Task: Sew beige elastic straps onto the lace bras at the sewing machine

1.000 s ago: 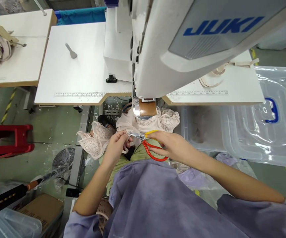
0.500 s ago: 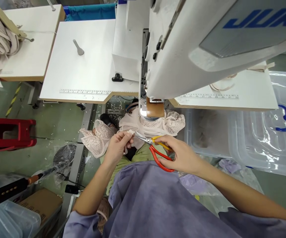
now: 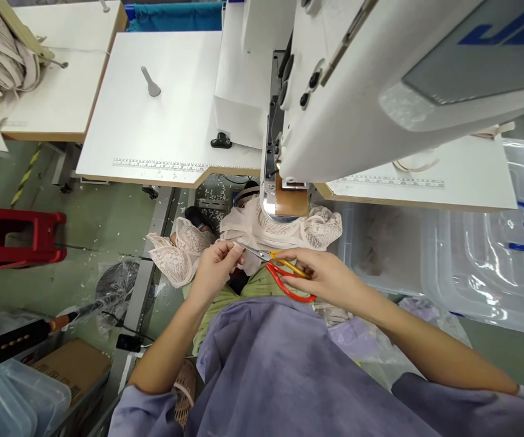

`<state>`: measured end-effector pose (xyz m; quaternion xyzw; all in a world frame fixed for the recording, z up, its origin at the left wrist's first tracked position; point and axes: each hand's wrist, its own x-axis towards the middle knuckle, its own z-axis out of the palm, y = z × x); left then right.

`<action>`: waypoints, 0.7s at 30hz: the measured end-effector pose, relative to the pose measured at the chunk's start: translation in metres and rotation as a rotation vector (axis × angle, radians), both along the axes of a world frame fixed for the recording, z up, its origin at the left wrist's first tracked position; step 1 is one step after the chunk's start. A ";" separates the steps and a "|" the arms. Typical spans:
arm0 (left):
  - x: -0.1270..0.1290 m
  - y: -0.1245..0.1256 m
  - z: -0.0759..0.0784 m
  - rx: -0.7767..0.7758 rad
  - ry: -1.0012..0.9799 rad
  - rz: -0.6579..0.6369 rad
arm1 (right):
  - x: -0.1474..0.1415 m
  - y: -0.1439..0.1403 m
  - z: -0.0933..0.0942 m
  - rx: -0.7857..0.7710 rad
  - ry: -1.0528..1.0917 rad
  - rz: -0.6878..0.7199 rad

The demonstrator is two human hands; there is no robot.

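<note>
Between your two hands, just below the machine [image 3: 380, 79] head, the scissors [image 3: 280, 273] point left at a strip of lace [image 3: 244, 227]. Your right hand [image 3: 323, 276] has its fingers closed through the red and yellow handles, and the blades look nearly shut, tips at the lace edge. Your left hand [image 3: 216, 267] pinches that edge between thumb and fingertips, right beside the blade tips. More lace hangs left of your left fingers and bunches under the machine, above both hands. Right of your right fingers a clear bin [image 3: 371, 243] sits under the table [image 3: 166, 127]; what it holds is too hazy to tell. Further right lies a clear lid [image 3: 493, 255] with a blue latch. Far left of your left fingers stands a red stool [image 3: 14, 233].
</note>
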<state>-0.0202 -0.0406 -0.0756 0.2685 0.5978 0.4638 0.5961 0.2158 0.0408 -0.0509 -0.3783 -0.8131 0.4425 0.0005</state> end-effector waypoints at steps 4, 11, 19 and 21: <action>0.004 0.001 -0.002 -0.006 -0.141 0.133 | 0.023 0.003 0.002 0.009 -0.011 -0.096; 0.010 0.006 0.007 -0.040 -0.278 0.138 | 0.063 0.073 0.027 0.529 -0.363 -0.269; 0.015 0.011 0.043 -0.158 -0.366 -0.443 | -0.002 0.014 0.006 0.721 0.213 0.279; 0.017 0.008 0.047 -0.135 -0.174 -0.556 | -0.008 0.005 -0.009 0.585 0.282 0.351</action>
